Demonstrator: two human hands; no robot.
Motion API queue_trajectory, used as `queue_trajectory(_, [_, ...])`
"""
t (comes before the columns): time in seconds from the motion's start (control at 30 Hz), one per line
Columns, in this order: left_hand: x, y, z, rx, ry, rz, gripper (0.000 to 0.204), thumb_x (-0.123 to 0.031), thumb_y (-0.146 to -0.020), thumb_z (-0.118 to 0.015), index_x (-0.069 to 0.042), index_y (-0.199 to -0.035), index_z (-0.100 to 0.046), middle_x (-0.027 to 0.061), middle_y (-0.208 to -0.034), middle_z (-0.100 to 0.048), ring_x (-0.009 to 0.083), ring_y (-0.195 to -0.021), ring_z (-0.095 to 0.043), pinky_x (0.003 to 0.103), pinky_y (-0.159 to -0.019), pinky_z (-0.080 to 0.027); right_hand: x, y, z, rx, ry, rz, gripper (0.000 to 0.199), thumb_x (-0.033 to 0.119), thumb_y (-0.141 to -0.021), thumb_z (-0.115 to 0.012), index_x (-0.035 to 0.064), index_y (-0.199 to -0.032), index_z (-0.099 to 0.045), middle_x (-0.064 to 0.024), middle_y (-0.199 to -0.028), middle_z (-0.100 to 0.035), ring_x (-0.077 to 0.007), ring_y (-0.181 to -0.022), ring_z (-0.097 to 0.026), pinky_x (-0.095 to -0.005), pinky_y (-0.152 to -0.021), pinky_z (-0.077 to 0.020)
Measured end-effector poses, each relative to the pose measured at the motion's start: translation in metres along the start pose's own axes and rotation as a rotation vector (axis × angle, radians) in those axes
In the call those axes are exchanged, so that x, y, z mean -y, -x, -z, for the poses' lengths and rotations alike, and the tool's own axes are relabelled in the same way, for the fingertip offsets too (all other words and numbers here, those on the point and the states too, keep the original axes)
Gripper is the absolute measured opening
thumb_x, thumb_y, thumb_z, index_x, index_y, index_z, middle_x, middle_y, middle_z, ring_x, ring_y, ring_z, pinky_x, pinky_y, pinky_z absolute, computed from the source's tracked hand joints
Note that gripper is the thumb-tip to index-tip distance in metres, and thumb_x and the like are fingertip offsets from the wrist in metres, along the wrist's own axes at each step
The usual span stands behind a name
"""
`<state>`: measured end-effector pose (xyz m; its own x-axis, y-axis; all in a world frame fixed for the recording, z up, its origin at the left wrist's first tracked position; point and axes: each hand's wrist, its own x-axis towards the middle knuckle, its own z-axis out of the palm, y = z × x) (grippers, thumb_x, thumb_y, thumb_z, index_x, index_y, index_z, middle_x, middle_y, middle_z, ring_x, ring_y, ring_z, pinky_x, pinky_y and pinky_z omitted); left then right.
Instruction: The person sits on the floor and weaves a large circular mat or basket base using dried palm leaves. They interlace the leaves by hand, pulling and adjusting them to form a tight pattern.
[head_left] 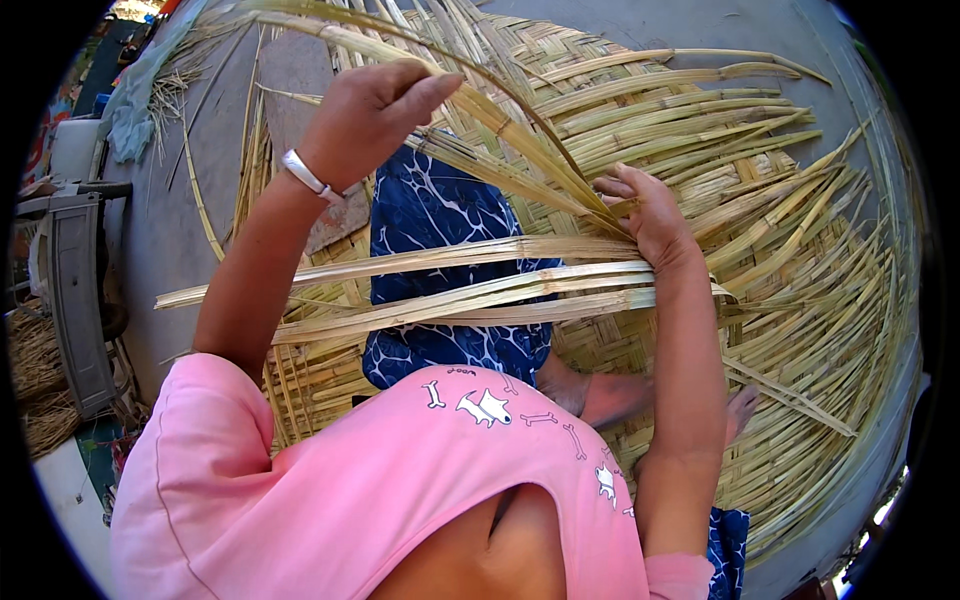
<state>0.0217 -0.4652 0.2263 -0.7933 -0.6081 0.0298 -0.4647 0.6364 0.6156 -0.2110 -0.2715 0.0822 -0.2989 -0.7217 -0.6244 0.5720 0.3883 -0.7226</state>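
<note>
Clock centred on our view.

Grip: our left hand (378,108), at 11 o'clock, is curled over the raised strips (500,120), thumb laid along them; the fingertips are hidden. Our right hand (648,215), at 2 o'clock, pinches their lower end just above the woven mat (590,360).

Reasons (judged): two well-separated holds probably keep the springy lengths in line, the right fixing the root while the left steers the free run toward 11. Three crosswise strips (420,262) lie from 9 o'clock over the patterned trousers (445,215) and behind our right forearm; the lap likely props them off the weave. A bare foot (741,412) at 4 o'clock is on the mat, where body weight may help hold it flat. Loose ends fan out between 1 and 5, presumably left long as unworked lengths.

Counts: two hands, both occupied; raised strips, at least two, overlap preventing an exact figure; crosswise strips, three; mat, one, spread beneath us and reaching the rim near 3; bare foot, one visible; pale bracelet (312,176), one, on our left wrist; brown board (300,90), one, near 10:30. Fanned ends: too many to count.
</note>
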Motion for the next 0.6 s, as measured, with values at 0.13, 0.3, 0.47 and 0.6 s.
queue_trajectory(0.13, [-0.03, -0.037, -0.049, -0.125, -0.329, -0.69, 0.036, -0.037, -0.093, -0.049, -0.005, -0.099, -0.064, 0.009, -0.086, -0.064, 0.0201, -0.077, -0.062, 0.032, -0.069, -0.048, -0.001, 0.0, 0.003, 0.066, -0.034, 0.007, 0.032, 0.032, -0.084, -0.059, 0.0078, -0.105, -0.054, -0.0085, -0.102, -0.06, -0.0173, -0.09, -0.056, -0.0317, -0.079, -0.0409])
queue_trajectory(0.3, [-0.012, -0.073, -0.091, 0.396, -0.766, -0.543, 0.048, -0.049, -0.091, -0.043, -0.007, -0.088, -0.066, 0.0122, -0.079, -0.065, 0.0253, -0.075, -0.063, 0.038, -0.069, -0.048, 0.003, 0.005, -0.004, 0.081, -0.042, -0.013, 0.037, 0.028, -0.09, -0.052, -0.0011, -0.113, -0.051, -0.0145, -0.106, -0.059, -0.0191, -0.088, -0.06, -0.0324, -0.077, -0.0492])
queue_trajectory(0.47, [-0.038, -0.048, -0.067, 0.767, -0.712, -0.459, 0.048, -0.043, -0.093, -0.043, -0.005, -0.074, -0.066, 0.0138, -0.066, -0.062, 0.033, -0.064, -0.06, 0.039, -0.063, -0.048, 0.003, 0.006, -0.001, 0.078, -0.116, -0.034, 0.04, 0.025, -0.092, -0.05, -0.0072, -0.116, -0.045, -0.0205, -0.111, -0.054, -0.0243, -0.088, -0.063, -0.0352, -0.075, -0.0526])
queue_trajectory(0.6, [-0.05, -0.028, -0.053, 1.043, -0.613, -0.551, 0.04, -0.033, -0.092, -0.044, -0.002, -0.076, -0.065, 0.0144, -0.067, -0.063, 0.0325, -0.065, -0.061, 0.04, -0.062, -0.049, 0.006, 0.005, -0.005, 0.098, -0.086, -0.074, 0.047, 0.025, -0.093, -0.049, -0.0092, -0.122, -0.037, -0.0254, -0.118, -0.05, -0.0272, -0.089, -0.064, -0.037, -0.074, -0.0533])
